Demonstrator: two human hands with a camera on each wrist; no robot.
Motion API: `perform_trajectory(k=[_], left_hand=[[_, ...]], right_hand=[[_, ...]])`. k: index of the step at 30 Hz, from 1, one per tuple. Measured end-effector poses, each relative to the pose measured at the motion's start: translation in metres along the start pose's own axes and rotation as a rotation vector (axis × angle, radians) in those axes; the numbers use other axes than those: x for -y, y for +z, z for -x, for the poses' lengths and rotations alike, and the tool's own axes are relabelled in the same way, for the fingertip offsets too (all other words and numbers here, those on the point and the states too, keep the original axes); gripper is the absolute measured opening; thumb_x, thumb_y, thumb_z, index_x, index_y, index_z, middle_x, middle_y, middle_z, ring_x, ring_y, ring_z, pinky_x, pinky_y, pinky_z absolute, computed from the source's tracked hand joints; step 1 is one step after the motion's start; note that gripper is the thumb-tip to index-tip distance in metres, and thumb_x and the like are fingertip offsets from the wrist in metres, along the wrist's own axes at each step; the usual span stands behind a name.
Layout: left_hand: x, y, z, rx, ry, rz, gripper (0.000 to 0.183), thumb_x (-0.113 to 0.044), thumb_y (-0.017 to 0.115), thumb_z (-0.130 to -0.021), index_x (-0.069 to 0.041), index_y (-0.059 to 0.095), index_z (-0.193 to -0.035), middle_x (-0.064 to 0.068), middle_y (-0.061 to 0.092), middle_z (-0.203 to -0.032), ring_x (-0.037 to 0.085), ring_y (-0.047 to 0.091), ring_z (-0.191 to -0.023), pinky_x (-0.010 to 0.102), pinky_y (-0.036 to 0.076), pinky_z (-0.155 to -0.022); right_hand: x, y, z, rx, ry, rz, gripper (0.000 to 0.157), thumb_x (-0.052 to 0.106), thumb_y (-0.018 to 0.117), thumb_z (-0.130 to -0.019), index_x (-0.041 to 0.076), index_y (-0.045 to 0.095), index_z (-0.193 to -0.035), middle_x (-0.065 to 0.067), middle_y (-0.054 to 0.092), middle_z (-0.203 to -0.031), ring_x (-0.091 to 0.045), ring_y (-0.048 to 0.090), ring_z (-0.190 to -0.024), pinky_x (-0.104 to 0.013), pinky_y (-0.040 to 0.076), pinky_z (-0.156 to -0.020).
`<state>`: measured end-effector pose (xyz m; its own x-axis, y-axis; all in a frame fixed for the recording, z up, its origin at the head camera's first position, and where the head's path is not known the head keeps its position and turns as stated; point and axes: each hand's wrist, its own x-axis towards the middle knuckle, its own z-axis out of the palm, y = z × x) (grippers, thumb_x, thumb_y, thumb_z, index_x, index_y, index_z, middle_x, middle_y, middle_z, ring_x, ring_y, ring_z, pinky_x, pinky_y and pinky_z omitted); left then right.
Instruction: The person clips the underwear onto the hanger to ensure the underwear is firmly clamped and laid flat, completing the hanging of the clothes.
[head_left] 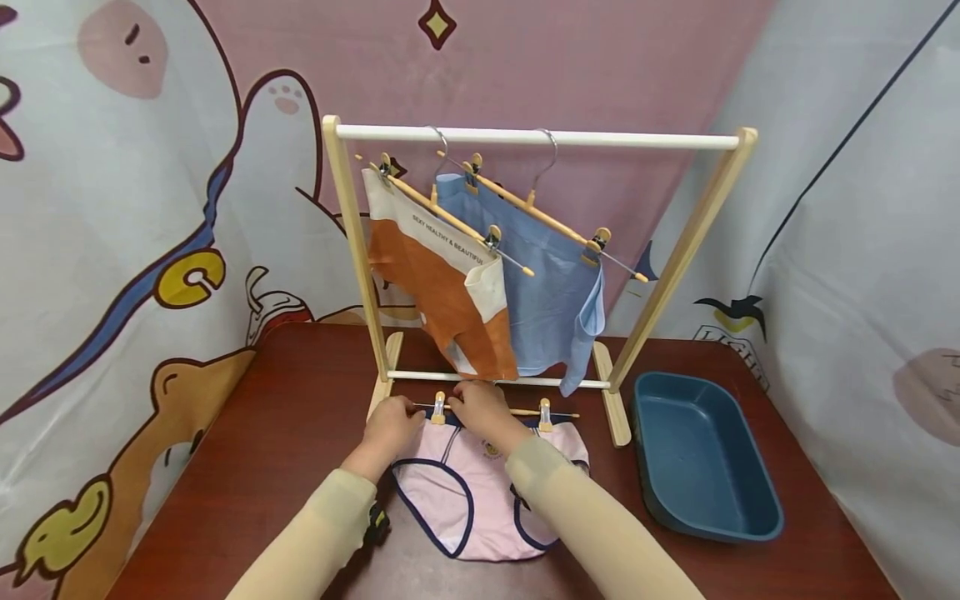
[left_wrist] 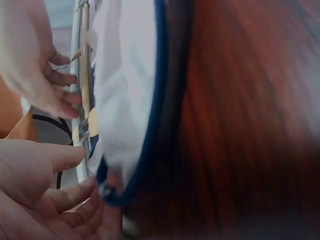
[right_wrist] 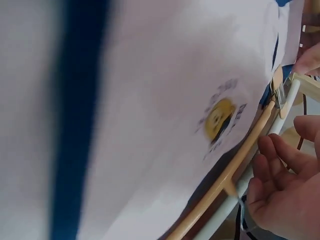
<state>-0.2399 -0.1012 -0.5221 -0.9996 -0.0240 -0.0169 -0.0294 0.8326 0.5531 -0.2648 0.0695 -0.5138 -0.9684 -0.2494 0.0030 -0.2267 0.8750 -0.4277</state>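
Observation:
Pink underpants [head_left: 487,508] with navy trim lie on the table, their waistband in the two clips of a wooden hanger [head_left: 522,412]. At the left end of the waistband, my left hand [head_left: 393,427] pinches the fabric beside the left clip [head_left: 438,410]. The left wrist view shows its thumb in front and fingertips behind the navy-edged corner [left_wrist: 116,192]. My right hand [head_left: 483,407] is over the middle of the hanger, near its hook [right_wrist: 242,212]. In the right wrist view its fingers bend loosely and hold nothing.
Behind the hands stands a wooden rack with a white top rail [head_left: 637,141]. Orange-and-white shorts [head_left: 420,258] and light-blue shorts [head_left: 547,292] hang there on clip hangers. A blue tub [head_left: 693,450] sits at the right. A small black object [head_left: 377,525] lies by the left forearm.

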Motion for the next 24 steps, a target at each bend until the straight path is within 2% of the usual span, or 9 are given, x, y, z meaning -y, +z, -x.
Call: perform_trajectory(k=[3, 6, 8, 11, 15, 18, 20, 24], left_hand=[[0.0, 0.006, -0.002, 0.003, -0.012, 0.018, 0.019, -0.023, 0.067, -0.083, -0.005, 0.068, -0.086, 0.011, 0.069, -0.086, 0.028, 0.064, -0.08, 0.042, 0.05, -0.071], [0.002, 0.008, -0.004, 0.022, -0.029, 0.041, 0.015, -0.02, 0.069, -0.081, -0.007, 0.066, -0.084, 0.007, 0.066, -0.081, 0.024, 0.061, -0.076, 0.038, 0.048, -0.068], [0.003, 0.008, -0.006, 0.037, -0.034, 0.07, 0.013, -0.018, 0.071, -0.079, -0.007, 0.066, -0.084, 0.005, 0.064, -0.077, 0.021, 0.059, -0.072, 0.035, 0.045, -0.065], [0.005, 0.007, -0.008, 0.064, -0.039, 0.139, 0.013, -0.016, 0.072, -0.077, -0.006, 0.066, -0.084, 0.003, 0.06, -0.072, 0.018, 0.055, -0.069, 0.03, 0.042, -0.062], [0.007, 0.004, -0.008, 0.088, -0.056, 0.265, 0.014, -0.01, 0.073, -0.074, -0.002, 0.066, -0.084, 0.004, 0.059, -0.072, 0.018, 0.053, -0.069, 0.026, 0.04, -0.061], [0.01, 0.002, -0.009, 0.115, -0.082, 0.343, 0.017, -0.006, 0.072, -0.074, 0.002, 0.068, -0.088, 0.008, 0.062, -0.077, 0.019, 0.054, -0.073, 0.026, 0.041, -0.062], [0.012, 0.002, -0.01, 0.138, -0.099, 0.364, 0.02, -0.007, 0.071, -0.075, 0.003, 0.069, -0.093, 0.01, 0.064, -0.084, 0.02, 0.056, -0.078, 0.026, 0.044, -0.064], [0.013, 0.002, -0.011, 0.167, -0.126, 0.374, 0.025, -0.015, 0.071, -0.079, 0.002, 0.071, -0.097, 0.015, 0.066, -0.098, 0.024, 0.058, -0.088, 0.029, 0.047, -0.07]], right_hand=[[0.009, 0.006, -0.007, -0.016, 0.039, 0.026, 0.026, 0.033, 0.057, -0.094, 0.013, 0.072, -0.093, -0.001, 0.07, -0.093, -0.026, 0.063, -0.093, -0.049, 0.044, -0.084], [0.017, 0.01, -0.012, 0.008, 0.087, 0.046, 0.028, 0.037, 0.059, -0.092, 0.014, 0.066, -0.077, 0.0, 0.065, -0.079, -0.025, 0.062, -0.084, -0.048, 0.044, -0.08], [0.021, 0.012, -0.014, 0.025, 0.112, 0.051, 0.028, 0.036, 0.061, -0.09, 0.014, 0.06, -0.073, -0.001, 0.062, -0.076, -0.026, 0.061, -0.083, -0.048, 0.044, -0.079], [0.024, 0.015, -0.016, 0.026, 0.14, 0.035, 0.024, 0.033, 0.064, -0.089, 0.015, 0.056, -0.075, -0.001, 0.06, -0.077, -0.026, 0.061, -0.085, -0.046, 0.043, -0.079], [0.021, 0.015, -0.017, -0.002, 0.146, -0.095, 0.02, 0.026, 0.065, -0.088, 0.012, 0.054, -0.078, -0.002, 0.058, -0.075, -0.021, 0.058, -0.077, -0.04, 0.042, -0.071], [0.018, 0.013, -0.018, -0.002, 0.121, -0.254, 0.017, 0.02, 0.066, -0.088, 0.008, 0.054, -0.083, -0.005, 0.058, -0.076, -0.019, 0.055, -0.071, -0.033, 0.042, -0.066], [0.014, 0.01, -0.019, 0.022, 0.121, -0.351, 0.017, 0.018, 0.066, -0.087, 0.004, 0.058, -0.091, -0.007, 0.061, -0.08, -0.017, 0.055, -0.072, -0.029, 0.045, -0.065], [0.008, 0.004, -0.019, 0.084, 0.154, -0.49, 0.03, 0.018, 0.066, -0.088, 0.0, 0.063, -0.112, -0.012, 0.066, -0.091, -0.018, 0.061, -0.079, -0.027, 0.049, -0.069]])
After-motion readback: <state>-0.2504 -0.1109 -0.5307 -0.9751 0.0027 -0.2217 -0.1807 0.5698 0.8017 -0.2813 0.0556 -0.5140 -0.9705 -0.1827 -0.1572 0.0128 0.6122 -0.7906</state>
